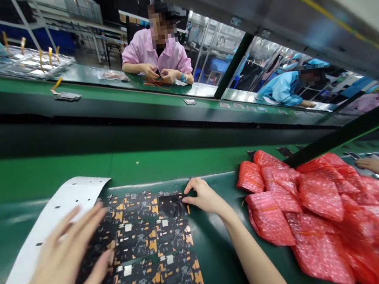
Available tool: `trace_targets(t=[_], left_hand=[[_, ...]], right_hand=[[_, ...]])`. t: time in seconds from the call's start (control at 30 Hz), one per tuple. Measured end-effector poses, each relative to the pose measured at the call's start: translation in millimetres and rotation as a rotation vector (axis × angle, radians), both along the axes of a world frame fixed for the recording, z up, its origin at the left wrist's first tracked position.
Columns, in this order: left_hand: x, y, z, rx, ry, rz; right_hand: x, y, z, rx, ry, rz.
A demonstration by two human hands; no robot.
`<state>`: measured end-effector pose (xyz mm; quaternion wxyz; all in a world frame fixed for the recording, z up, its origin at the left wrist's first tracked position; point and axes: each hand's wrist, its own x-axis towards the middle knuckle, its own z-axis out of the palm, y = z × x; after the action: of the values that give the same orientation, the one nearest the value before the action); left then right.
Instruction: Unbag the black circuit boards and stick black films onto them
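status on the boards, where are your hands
Left hand open, blurred, over black circuit boards. Right hand fingertips on glossy black piece. White perforated sheet at boards' left edge; red bubble bags right, off the boards.

Bright overhead light, strong fisheye bending, motion-blurred near hands

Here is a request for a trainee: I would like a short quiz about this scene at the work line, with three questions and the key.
1. Which hand touches the glossy black piece on the circuit boards: the left hand or the right hand?
2. True or false: the red bubble bags lie to the right of the circuit boards.
3. What colour is the co-worker's smock?

Key: 1. The right hand. 2. True. 3. Pink.
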<state>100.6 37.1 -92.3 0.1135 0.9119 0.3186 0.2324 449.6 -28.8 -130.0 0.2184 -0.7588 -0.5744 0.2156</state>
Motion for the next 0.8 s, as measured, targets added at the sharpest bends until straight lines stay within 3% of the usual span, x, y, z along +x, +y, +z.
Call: trace_targets(t=[0.1, 0.17, 0.3, 0.53, 0.67, 0.8], left_hand=[[48, 4, -7.8, 0.039, 0.027, -0.118], [82, 9, -11.6, -0.086, 0.16, -0.171], [127, 19, -16.8, -0.175, 0.184, -0.194], [130, 34, -22.3, -0.428, -0.011, -0.059], [129, 36, -7.1, -0.702, -0.171, -0.051], [130, 25, 16.8, -0.955, -0.293, -0.209]], right_hand=[[-7, 0, 4.8, -0.011, -0.017, 0.008], [-14, 3, 7.8, -0.017, -0.025, 0.023], [-20, 12, 13.5, -0.036, -0.011, 0.029], [-16, 17, 21.9, -0.011, 0.274, 0.028], [-15, 14, 37.3, 0.076, 0.509, 0.044], [-22, 6, 62.3, 0.22, 0.61, 0.029]])
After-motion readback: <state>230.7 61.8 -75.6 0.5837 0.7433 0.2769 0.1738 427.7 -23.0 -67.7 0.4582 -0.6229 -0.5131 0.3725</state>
